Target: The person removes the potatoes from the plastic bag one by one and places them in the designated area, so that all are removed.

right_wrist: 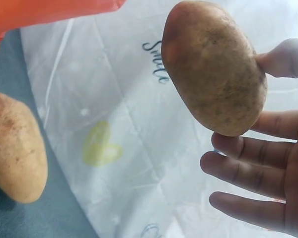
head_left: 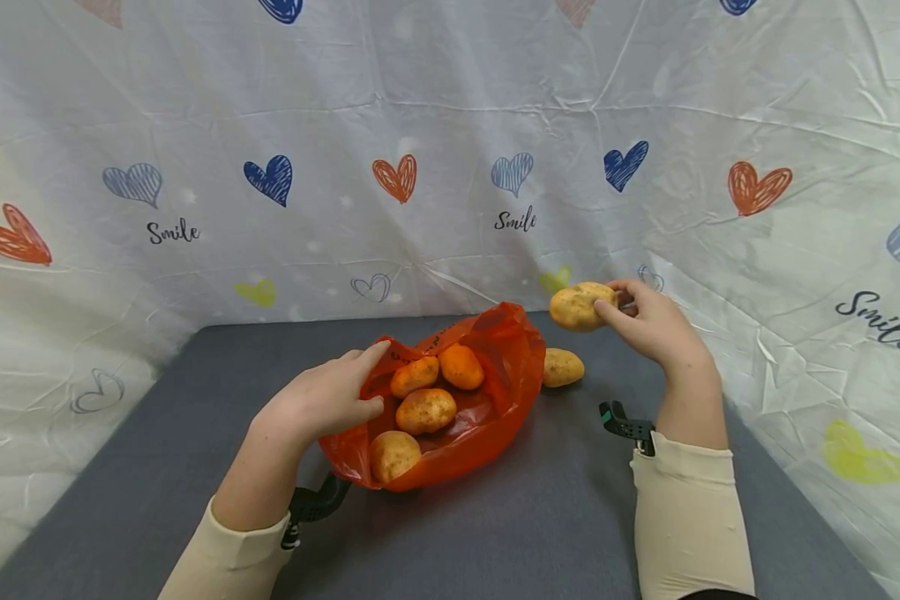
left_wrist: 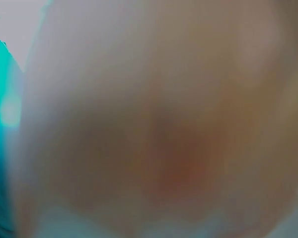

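My right hand (head_left: 656,325) holds a yellow-brown potato (head_left: 581,307) above the table, to the right of a red plastic bag (head_left: 521,367). In the right wrist view, thumb and fingers pinch one end of this potato (right_wrist: 213,69), the other fingers spread below. My left hand (head_left: 318,396) grips the left rim of the bag, thumb and forefinger apart at its wide mouth. Several potatoes (head_left: 426,411) lie inside the bag. Another potato (head_left: 562,367) rests on the table just right of it. The left wrist view is too blurred to make out.
A dark grey table (head_left: 495,533) carries the bag and the loose potato. Behind it and at both sides hangs a white sheet (head_left: 450,250) printed with hearts and "Smile". Dark camera mounts (head_left: 626,423) jut from both wrists.
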